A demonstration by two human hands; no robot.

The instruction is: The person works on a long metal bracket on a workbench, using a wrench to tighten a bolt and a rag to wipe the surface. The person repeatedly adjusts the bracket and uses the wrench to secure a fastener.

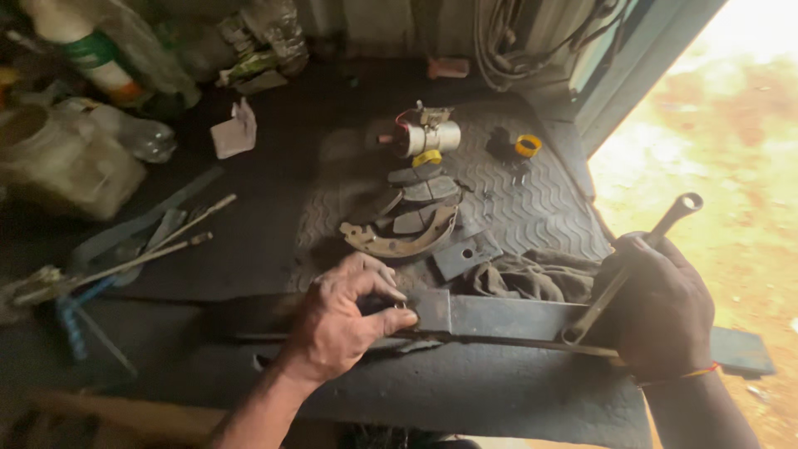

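1. Your left hand rests on the long flat steel bar that lies across the near edge of the dark worktop. The grip pinches a small metal ring or nut between thumb and forefinger, right at the bar's upper edge.
2. Your right hand is closed around the shaft of a ring spanner. The spanner runs from about 7 o'clock, where its lower ring touches the bar, up to 1 o'clock, where its upper ring stands free above your knuckles.
3. The bar passes under both hands; its right end pokes out past your right wrist at 4 o'clock.
4. At 12 o'clock from your left hand, on the ribbed rubber mat, lies a curved brake shoe with several flat brake pads just above it.
5. Farther toward 12 o'clock stands a white cylindrical part with a yellow piece beneath it; a yellow ring sits at its 3 o'clock.
6. A crumpled grey rag lies between your hands, touching the bar.
7. At 10 o'clock, a white bottle with a green and orange label lies tilted beside a cloudy plastic container; a small pale paper scrap sits nearby.
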